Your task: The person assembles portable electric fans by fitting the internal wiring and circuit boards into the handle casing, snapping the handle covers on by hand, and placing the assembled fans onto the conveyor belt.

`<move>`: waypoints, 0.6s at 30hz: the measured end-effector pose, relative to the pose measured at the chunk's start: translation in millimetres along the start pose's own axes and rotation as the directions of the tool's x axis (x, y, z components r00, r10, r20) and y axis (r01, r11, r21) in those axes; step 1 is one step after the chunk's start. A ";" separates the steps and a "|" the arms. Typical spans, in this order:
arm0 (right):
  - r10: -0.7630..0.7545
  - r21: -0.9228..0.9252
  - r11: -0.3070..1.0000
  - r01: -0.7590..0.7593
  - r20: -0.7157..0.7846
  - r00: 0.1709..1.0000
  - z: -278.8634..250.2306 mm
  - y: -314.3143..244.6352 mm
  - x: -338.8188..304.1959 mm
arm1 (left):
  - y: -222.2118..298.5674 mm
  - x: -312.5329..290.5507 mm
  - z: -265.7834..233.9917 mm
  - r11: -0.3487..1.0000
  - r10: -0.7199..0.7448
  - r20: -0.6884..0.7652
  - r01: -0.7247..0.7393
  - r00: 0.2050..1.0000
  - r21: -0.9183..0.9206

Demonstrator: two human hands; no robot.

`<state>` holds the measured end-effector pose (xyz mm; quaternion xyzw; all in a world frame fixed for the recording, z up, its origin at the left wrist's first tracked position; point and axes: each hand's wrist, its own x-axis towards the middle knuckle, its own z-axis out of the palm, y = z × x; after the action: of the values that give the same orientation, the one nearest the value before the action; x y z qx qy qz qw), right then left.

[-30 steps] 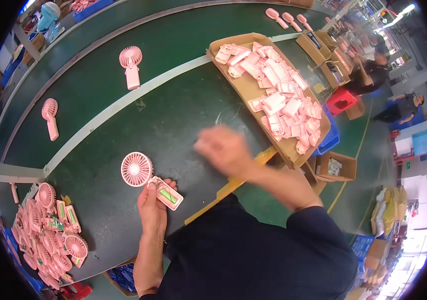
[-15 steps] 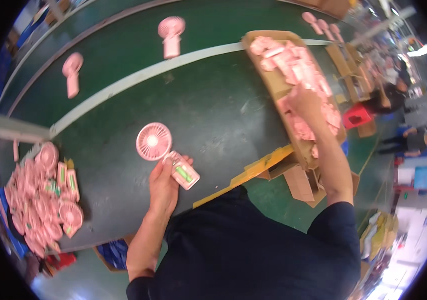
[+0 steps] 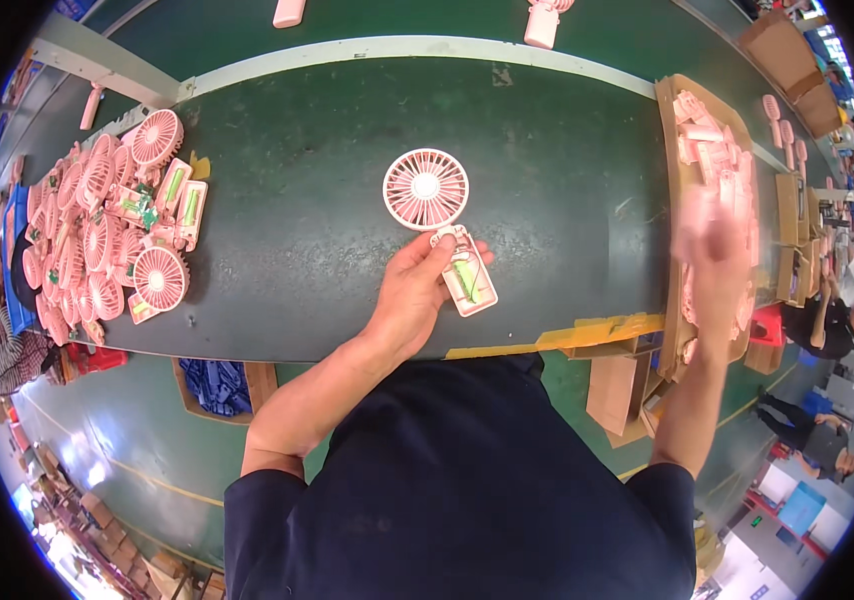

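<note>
My left hand (image 3: 409,298) is closed round the neck and upper handle of a pink handheld fan (image 3: 426,190), above the dark green bench. The fan's round grille points away from me; its handle is open, with a green piece inside. My right hand (image 3: 715,245), smeared by motion, is over a long cardboard box (image 3: 669,140) at the right. Pink plastic parts (image 3: 715,135) fill that box. Whether the fingers of this hand hold anything cannot be made out.
A heap of pink fans (image 3: 97,225), some with open handles, covers the bench's left end. Beyond a pale rail (image 3: 427,46) lie more pink fans (image 3: 544,25). Yellow tape (image 3: 597,332) lines the near edge. Open cartons (image 3: 617,390) stand below; people are at the far right.
The view has turned, so the bench now lies level. My left hand still grips the fan. My right hand remains at the box but is now blurred by movement.
</note>
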<state>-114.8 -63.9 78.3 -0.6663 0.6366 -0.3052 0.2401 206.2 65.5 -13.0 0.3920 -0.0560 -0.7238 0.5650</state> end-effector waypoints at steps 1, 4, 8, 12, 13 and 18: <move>-0.009 0.173 0.985 -0.009 0.098 0.995 21.2 -12.8 -15.3 | -0.9 -0.2 0.0 1.000 -0.004 -0.001 0.004 1.000 -0.002; 0.034 0.367 0.895 -0.254 0.510 0.859 71.0 -1.5 -50.2 | -2.8 -1.4 2.6 1.000 0.003 -0.001 -0.003 1.000 -0.026; -0.394 -0.356 0.825 0.440 0.197 0.898 103.2 -9.8 -63.2 | -8.9 -2.9 8.5 0.998 -0.008 -0.019 0.007 1.000 -0.059; -0.428 -0.365 0.780 0.508 0.281 0.859 110.1 -13.8 -68.2 | -13.3 -0.5 10.3 0.991 0.014 0.046 -0.008 0.999 -0.130; -0.452 -0.395 0.757 0.520 0.258 0.854 112.4 -19.0 -70.3 | -15.7 1.4 11.1 0.986 0.023 0.082 -0.009 0.996 -0.167; -0.437 -0.432 0.762 0.482 0.207 0.876 123.2 -24.2 -70.7 | -21.6 6.3 11.4 0.974 0.048 0.171 -0.008 0.984 -0.227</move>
<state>-10.3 -0.2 2.2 -0.8532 0.4963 -0.1591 0.0185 181.9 63.6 -19.6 0.2593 -0.0285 -0.7491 0.6089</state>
